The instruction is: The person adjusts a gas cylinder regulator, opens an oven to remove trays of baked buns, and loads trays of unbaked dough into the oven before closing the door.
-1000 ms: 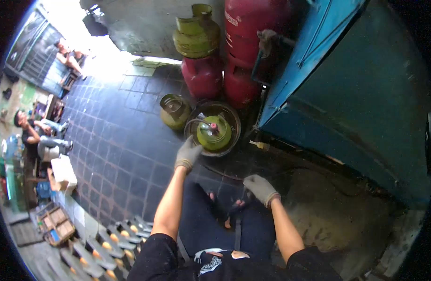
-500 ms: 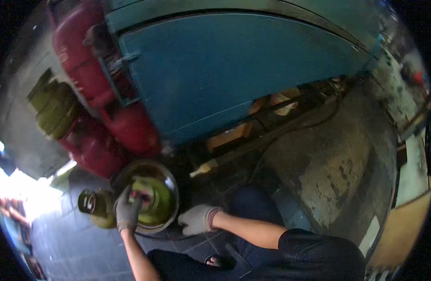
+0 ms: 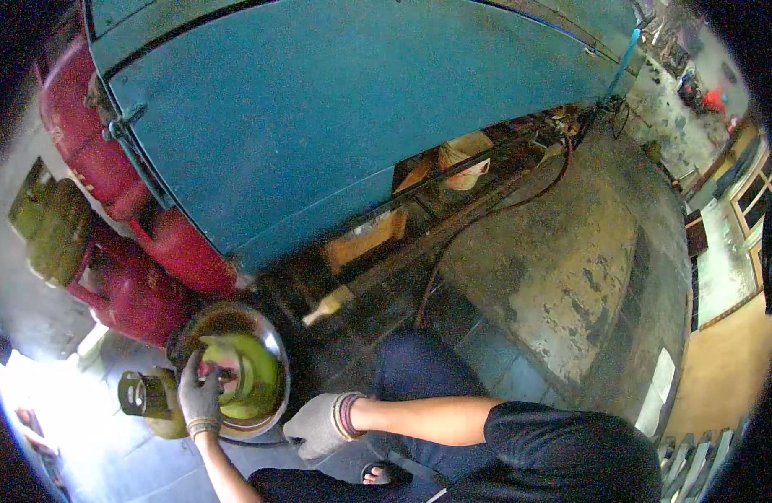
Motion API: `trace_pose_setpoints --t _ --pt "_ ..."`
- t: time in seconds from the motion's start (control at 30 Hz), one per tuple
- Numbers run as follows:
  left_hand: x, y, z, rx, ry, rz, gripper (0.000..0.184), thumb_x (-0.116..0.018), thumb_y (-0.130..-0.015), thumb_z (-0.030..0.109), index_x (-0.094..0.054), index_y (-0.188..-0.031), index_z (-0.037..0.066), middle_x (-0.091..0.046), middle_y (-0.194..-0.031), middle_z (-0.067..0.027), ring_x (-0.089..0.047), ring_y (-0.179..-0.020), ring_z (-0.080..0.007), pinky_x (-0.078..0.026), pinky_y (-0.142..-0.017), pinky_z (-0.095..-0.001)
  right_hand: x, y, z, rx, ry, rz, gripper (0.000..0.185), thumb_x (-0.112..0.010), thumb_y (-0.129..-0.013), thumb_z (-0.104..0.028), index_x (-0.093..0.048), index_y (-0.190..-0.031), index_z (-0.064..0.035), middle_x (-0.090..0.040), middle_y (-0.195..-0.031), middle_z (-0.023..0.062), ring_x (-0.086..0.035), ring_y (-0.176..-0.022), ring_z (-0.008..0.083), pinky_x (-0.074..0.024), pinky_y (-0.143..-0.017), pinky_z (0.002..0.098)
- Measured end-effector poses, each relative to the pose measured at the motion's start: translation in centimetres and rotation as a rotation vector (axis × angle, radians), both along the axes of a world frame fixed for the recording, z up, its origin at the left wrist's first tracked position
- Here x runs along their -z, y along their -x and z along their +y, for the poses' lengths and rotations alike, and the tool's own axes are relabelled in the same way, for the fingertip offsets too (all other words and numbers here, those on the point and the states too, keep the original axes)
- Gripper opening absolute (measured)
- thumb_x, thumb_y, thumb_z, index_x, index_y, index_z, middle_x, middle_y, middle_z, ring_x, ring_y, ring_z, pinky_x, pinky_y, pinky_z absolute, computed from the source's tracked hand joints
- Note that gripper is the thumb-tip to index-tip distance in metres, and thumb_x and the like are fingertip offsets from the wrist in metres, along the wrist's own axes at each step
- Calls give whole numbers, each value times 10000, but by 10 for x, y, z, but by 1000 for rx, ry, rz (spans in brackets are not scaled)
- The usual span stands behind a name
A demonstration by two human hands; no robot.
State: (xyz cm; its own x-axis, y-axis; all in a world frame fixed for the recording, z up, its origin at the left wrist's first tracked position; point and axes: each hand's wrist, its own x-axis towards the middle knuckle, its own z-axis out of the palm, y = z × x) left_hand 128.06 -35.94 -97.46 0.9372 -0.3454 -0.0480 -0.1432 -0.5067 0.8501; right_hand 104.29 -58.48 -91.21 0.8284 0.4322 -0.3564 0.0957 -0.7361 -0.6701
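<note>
A green gas cylinder [image 3: 256, 377] stands in a round metal basin [image 3: 283, 352] at the lower left. My left hand [image 3: 200, 402], in a grey glove, is closed on the red-topped regulator [image 3: 206, 369] at the top of this cylinder, partly hiding it. Just right of the basin's rim is my right hand [image 3: 321, 425], also gloved, its fingers curled together; whatever they hold, if anything, is hidden. Beside the basin, on its left, stands another green cylinder [image 3: 166, 407].
Red cylinders [image 3: 142, 289] and a green one [image 3: 50, 230] are stacked at the left. A blue metal panel [image 3: 319, 109] rises ahead. Below it lie a brush [image 3: 329, 305] and a dark hose [image 3: 486, 214], which runs toward my knee.
The view has swung to the right. My left hand has moved from the basin's edge onto the regulator, and my right hand has come closer to the basin.
</note>
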Motion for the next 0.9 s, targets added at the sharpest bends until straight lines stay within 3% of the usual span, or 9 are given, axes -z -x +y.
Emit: trace_pose_setpoints --t 0.1,0.23,0.3,0.63,0.9 --pt "-8 8 -5 -4 -7 -54 551 -802 -1094 56 -705 -1636 36 -793 -1396 -120 -788 -1028 -168 -667 -802 -315 22 -1 -3 8 -67 10 485 -749 -936 -430 -843 -1206 -38 -858 -1137 243 -838 -1078 470 -656 -946 603" --pt "1 0 -4 -4 -39 -119 548 -812 -1090 56 -708 -1627 32 -784 -1372 -109 -782 -954 -150 -656 -772 -312 31 -4 -8 -28 61 11 458 -720 -937 -411 -823 -1211 -59 -844 -1090 264 -822 -1038 507 -637 -930 617" --pt "-2 0 -5 -41 35 45 536 -821 -1086 55 -713 -1610 25 -777 -1360 -105 -769 -893 -138 -648 -752 -306 31 -4 -11 -33 50 37 455 -722 -933 -406 -825 -1207 -58 -844 -1085 264 -823 -1040 505 -638 -929 617" --pt "-5 -3 -6 -74 5 49 527 -863 -1075 116 -721 -1569 1 -775 -1354 -106 -772 -897 -146 -645 -728 -306 34 -7 -14 -30 46 33 432 -730 -927 -381 -827 -1196 -58 -843 -1069 265 -826 -1045 503 -634 -932 627" --pt "25 -20 6 -53 -133 -237 488 -890 -1062 174 -751 -1487 -22 -801 -1246 -112 -776 -929 -144 -658 -719 -327 25 -4 -18 -16 46 33 444 -727 -935 -386 -820 -1202 -44 -844 -1069 262 -826 -1038 503 -637 -930 619"
